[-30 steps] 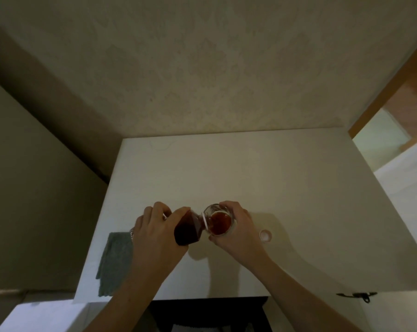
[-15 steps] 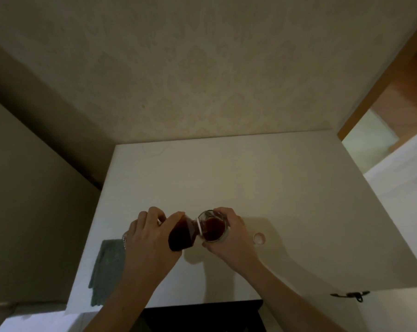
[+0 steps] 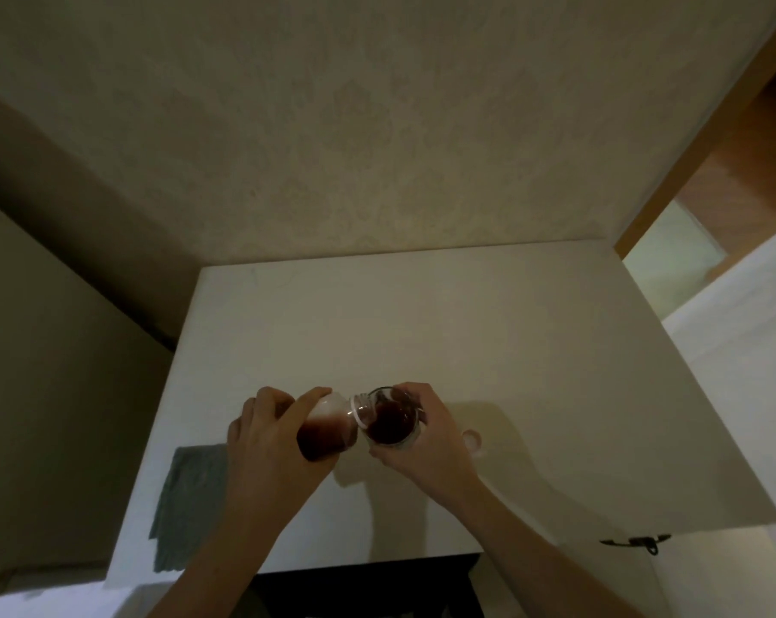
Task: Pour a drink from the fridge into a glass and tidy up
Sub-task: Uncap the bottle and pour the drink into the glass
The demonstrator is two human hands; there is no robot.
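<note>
Left hand (image 3: 272, 443) wraps the bottle (image 3: 328, 428), tipped hard toward 3 o'clock, its neck over the rim of the glass (image 3: 390, 421). Right hand (image 3: 426, 443) is closed around the glass from the 4 o'clock side, steadying it just above or on the tabletop (image 3: 421, 314); contact cannot be told.

Change: a second ago the bottle looked dark through its visible body; now its upper half shows pale, the dark liquid pooled low. The glass holds dark drink close to the rim. Judgement: pouring is nearly finished, and righting the bottle is due.

Outward: a small white cap (image 3: 472, 440) lies just beside the right hand at 3 o'clock. A grey-green cloth (image 3: 189, 506) lies at 8 o'clock of the left hand, near the tabletop edge.
</note>
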